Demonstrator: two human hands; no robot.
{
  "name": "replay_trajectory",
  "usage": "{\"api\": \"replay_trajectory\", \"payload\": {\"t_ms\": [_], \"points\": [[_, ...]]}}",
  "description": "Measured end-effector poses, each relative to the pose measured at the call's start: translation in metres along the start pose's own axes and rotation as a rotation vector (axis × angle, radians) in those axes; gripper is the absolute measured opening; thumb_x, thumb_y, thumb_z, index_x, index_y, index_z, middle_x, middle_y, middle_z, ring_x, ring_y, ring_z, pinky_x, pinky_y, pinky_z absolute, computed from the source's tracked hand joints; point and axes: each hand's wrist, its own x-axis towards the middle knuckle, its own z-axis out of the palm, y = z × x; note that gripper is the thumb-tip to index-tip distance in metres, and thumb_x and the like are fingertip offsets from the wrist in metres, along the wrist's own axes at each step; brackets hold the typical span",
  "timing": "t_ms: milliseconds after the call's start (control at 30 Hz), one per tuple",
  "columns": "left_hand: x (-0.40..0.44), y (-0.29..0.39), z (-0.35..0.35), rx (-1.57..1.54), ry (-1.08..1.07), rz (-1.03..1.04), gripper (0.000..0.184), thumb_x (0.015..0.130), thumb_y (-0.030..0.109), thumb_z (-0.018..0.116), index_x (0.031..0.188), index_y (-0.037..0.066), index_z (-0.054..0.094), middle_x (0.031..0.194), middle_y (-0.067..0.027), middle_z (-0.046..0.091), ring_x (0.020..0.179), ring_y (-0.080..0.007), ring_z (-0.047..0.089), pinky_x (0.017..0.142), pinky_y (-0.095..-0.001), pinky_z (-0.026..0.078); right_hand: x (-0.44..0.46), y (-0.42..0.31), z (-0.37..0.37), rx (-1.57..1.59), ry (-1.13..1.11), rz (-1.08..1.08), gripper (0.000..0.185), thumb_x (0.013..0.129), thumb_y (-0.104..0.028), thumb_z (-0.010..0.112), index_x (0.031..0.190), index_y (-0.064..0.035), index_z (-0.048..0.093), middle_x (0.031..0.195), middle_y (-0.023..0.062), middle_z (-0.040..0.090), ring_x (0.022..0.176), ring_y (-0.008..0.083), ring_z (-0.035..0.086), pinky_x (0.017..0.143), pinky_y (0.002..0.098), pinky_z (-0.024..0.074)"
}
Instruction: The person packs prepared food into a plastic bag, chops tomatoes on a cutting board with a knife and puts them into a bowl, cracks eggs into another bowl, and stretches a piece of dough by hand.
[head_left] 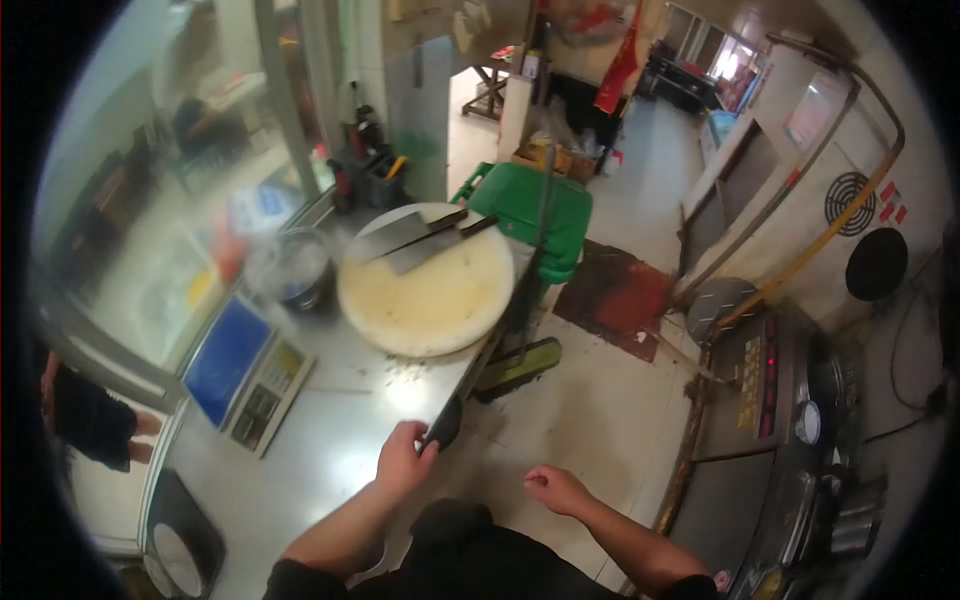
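Observation:
My left hand (pixel 405 457) is at the edge of the metal counter (pixel 310 400), its fingers curled beside a dark round object (pixel 443 425) at that edge. Whether it grips this object is unclear. My right hand (pixel 556 490) hangs over the floor with its fingers curled in; anything inside is too small to make out. Farther along the counter is a round, pale chopping board (pixel 425 300). Two cleavers (pixel 405 237) lie across its far part, with their dark handles pointing right.
A blue and white scale (pixel 240 370) stands on the counter at the left. Behind the board is a green bin (pixel 540 215). Stove equipment (pixel 750 390) lines the right side. A red-brown mat (pixel 615 300) and a green brush head (pixel 520 368) are on the floor.

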Motion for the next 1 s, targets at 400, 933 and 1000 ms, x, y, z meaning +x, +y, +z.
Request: {"api": "replay_trajectory", "payload": {"t_ms": [400, 933, 1000], "points": [[0.335, 0.164, 0.226, 0.106, -0.533, 0.330, 0.034, 0.080, 0.025, 0.064, 0.105, 0.003, 0.058, 0.101, -0.0179, 0.061, 0.095, -0.0360, 0.061, 0.081, -0.0452, 0.050, 0.113, 0.162, -0.268, -0.195, 0.231, 0.393, 0.037, 0.089, -0.037, 0.058, 0.110, -0.0064, 0.061, 0.103, 0.0178, 0.067, 0.095, 0.0336, 0.064, 0.082, 0.0443, 0.0500], [0.805, 0.341, 0.462, 0.371, -0.596, 0.185, 0.033, 0.084, 0.032, 0.062, 0.098, 0.003, 0.060, 0.100, -0.0195, 0.063, 0.098, -0.0365, 0.061, 0.084, -0.0466, 0.049, 0.404, 0.329, -0.765, -0.502, 0.159, 0.556, 0.041, 0.084, -0.042, 0.060, 0.104, -0.0065, 0.065, 0.098, 0.0203, 0.067, 0.094, 0.0379, 0.064, 0.083, 0.0477, 0.0499], [0.855, 0.333, 0.455, 0.310, -0.526, 0.066, 0.035, 0.085, 0.035, 0.061, 0.102, 0.004, 0.059, 0.102, -0.0182, 0.063, 0.099, -0.0359, 0.061, 0.086, -0.0465, 0.049, 0.492, 0.286, -0.845, -0.465, 0.112, 0.444, 0.043, 0.084, -0.041, 0.060, 0.110, -0.0068, 0.063, 0.100, 0.0204, 0.067, 0.096, 0.0385, 0.063, 0.084, 0.0471, 0.0497]]}}
